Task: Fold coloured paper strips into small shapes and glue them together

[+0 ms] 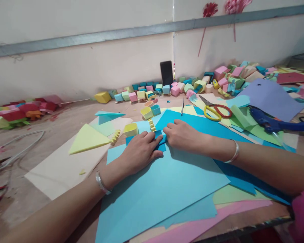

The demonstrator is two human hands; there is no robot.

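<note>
A small piece of folded blue paper (162,141) lies on a large light-blue sheet (154,192), under my two hands. With its fingers pressed down on the piece, my left hand (142,150) holds it against the sheet, thumb out along its near edge. My right hand (183,135) has its fingers curled closed at the right end of the same piece, pinching it. The exact fold is partly hidden by my fingers. Just beyond are a yellow paper cup shape (130,129) and a pleated yellow strip (152,125).
Scissors (215,109) and a blue glue gun (276,121) lie to the right. A folded yellow sheet (87,140) is at left. A phone (166,72) stands against the wall behind several small paper boxes (141,95). A white cable (27,141) curves at far left.
</note>
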